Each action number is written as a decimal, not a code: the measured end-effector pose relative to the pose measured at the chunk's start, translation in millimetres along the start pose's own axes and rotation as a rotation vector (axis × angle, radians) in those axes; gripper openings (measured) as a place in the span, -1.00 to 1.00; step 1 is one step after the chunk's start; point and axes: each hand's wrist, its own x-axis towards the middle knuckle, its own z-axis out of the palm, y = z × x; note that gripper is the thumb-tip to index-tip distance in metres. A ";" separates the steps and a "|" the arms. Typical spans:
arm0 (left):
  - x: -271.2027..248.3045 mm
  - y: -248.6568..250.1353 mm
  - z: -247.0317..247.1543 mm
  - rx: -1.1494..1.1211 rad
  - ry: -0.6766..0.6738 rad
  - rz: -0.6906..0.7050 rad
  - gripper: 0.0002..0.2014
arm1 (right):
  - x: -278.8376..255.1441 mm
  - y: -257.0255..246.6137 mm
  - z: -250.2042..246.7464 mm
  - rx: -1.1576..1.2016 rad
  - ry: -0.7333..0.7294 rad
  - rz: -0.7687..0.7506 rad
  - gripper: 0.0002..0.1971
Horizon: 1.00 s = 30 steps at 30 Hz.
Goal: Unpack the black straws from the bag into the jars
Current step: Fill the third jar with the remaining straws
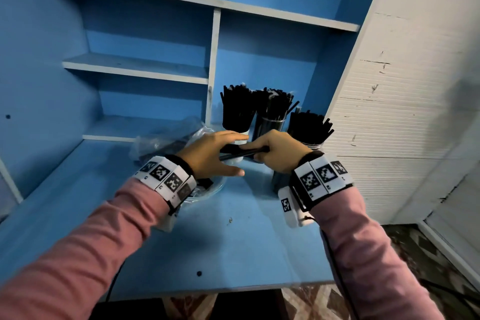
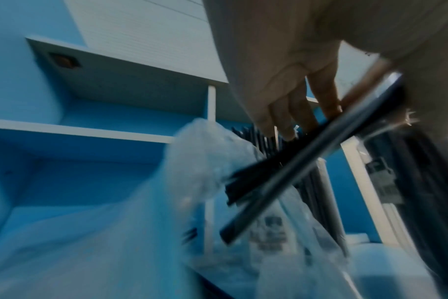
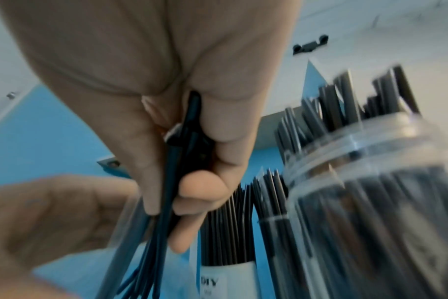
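My right hand (image 1: 272, 150) grips a small bundle of black straws (image 1: 241, 154) that lies roughly level just in front of the jars. In the right wrist view its fingers (image 3: 200, 194) curl round the straws (image 3: 166, 222). My left hand (image 1: 223, 153) is stretched flat, and its straight fingers (image 2: 281, 115) rest on the straws (image 2: 294, 161), thumb spread below. Three clear jars (image 1: 237, 122) (image 1: 271, 122) (image 1: 309, 135) packed with upright black straws stand at the back. The crumpled clear plastic bag (image 1: 161, 140) lies behind and under my left wrist.
The blue desk (image 1: 233, 236) has open room toward its front edge. A white upright divider (image 1: 213, 65) rises just left of the jars, with blue shelves (image 1: 135, 67) beyond it. A white slatted wall (image 1: 402, 112) closes the right side.
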 end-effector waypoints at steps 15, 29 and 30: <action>41.5 47.5 42.8 -0.518 0.342 -0.297 -0.70 | -15.0 -15.7 -38.7 0.099 0.677 -0.298 -0.67; 16.8 49.6 66.3 -0.531 -0.198 -0.400 -0.73 | 6.8 12.5 30.8 0.173 0.651 -0.219 -0.94; 15.9 54.4 64.3 -0.517 -0.188 -0.401 -0.77 | 6.6 12.4 29.4 0.172 0.642 -0.220 -0.94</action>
